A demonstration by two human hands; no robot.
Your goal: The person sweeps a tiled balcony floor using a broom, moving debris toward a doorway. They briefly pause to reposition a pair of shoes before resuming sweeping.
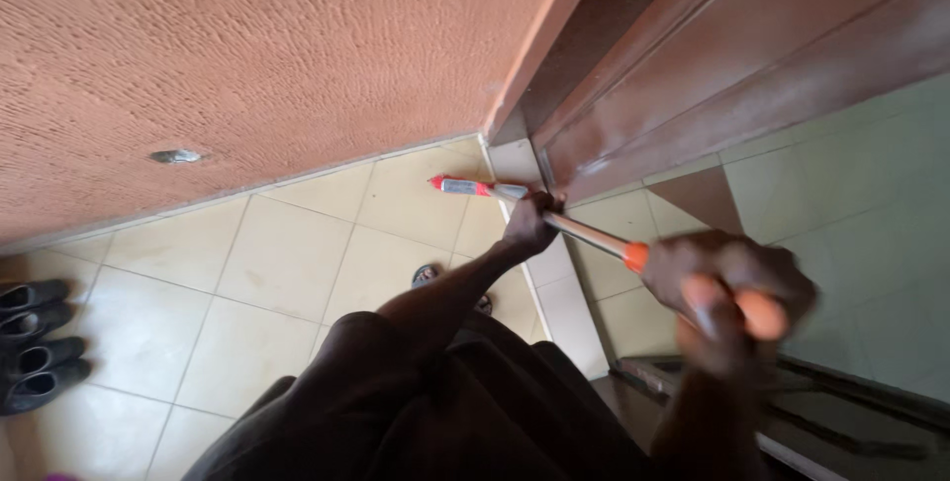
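- The right hand is clenched around the orange handle of a long metal hammer, steadying its swing.
- The left hand pinches something small at the brown wooden door frame, beside the hammer's shaft; the red-tipped head lies over the tiled floor.

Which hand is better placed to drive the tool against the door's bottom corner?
Probably the right hand: it grips the orange handle end of the long tool. The left hand sits low against the door near the tool's head, seemingly steadying it.
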